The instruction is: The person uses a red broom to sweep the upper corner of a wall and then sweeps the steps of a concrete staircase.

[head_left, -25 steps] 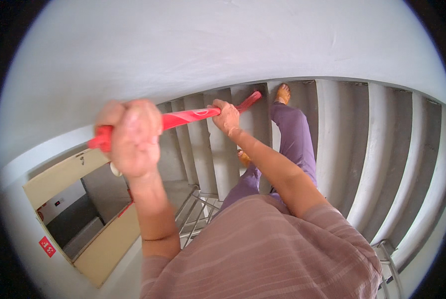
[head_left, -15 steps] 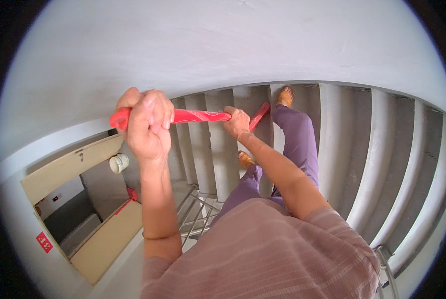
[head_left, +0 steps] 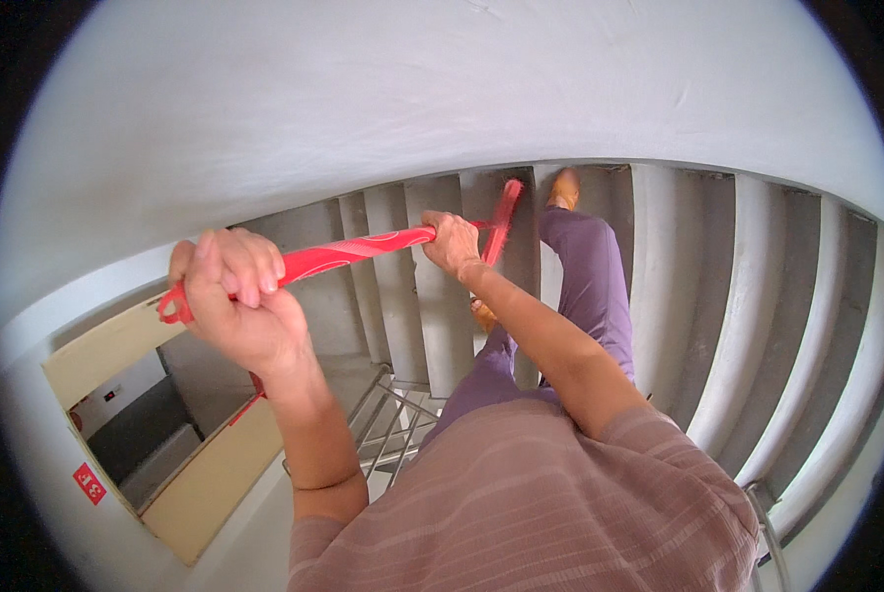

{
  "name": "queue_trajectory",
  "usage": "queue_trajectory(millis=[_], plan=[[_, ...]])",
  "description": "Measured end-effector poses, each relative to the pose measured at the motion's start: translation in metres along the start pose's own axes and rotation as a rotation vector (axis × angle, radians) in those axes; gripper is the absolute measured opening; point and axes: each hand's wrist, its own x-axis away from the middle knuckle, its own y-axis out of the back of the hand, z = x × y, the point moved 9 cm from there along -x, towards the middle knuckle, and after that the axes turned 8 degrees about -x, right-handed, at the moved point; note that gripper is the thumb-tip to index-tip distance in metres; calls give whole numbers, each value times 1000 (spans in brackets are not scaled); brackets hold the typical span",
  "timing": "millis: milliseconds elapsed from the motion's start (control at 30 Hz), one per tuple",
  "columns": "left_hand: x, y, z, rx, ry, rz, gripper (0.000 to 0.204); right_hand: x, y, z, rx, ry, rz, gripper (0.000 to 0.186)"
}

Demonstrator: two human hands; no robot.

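Observation:
My left hand (head_left: 234, 291) is wrapped round the red broom handle (head_left: 343, 252) near its looped end, on the left. My right hand (head_left: 452, 244) grips the handle farther down, near the middle of the view. The broom head (head_left: 507, 207) with red bristles is on a grey step beside the wall, just left of my right foot (head_left: 564, 187) in a tan sandal. My left foot is mostly behind my right forearm, on a step below.
The concrete stairs (head_left: 659, 286) run across the view along a white wall (head_left: 442, 89). A metal railing (head_left: 392, 414) is at lower left and continues at lower right. At left is a doorway with cream door panels (head_left: 210, 474) and a red sign (head_left: 89, 483) beside it.
My left hand and the handle's end have moved down and left since half a second ago, now covering the white bucket. The broom head has shifted slightly up and left.

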Motion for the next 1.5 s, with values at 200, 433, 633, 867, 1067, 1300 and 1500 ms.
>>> queue_trajectory(millis=[200, 433, 633, 867, 1067, 1300, 1500], plan=[[-10, -19, 27, 77, 50, -5, 35, -33, 25, -24, 129, -82, -73, 20], [5, 5, 19, -48, 1, -244, 35, -25, 0, -16, 190, -28, 146, 28], [-3, 17, 8, -32, 47, -238, 37, -6, 19, 0, 145, -73, 148, 29], [12, 7, 28, -111, 9, -319, 35, -33, -12, -28, 180, -85, 171, 35], [12, 17, -8, -129, -44, -191, 36, -15, -29, -5, 138, 0, 279, 31], [-14, 30, 16, 243, 5, 330, 29, -11, 12, -4, 144, 25, 41, 24], [13, 47, 29, 90, 18, 124, 29, -18, -23, -17, 74, 15, -65, 22]])
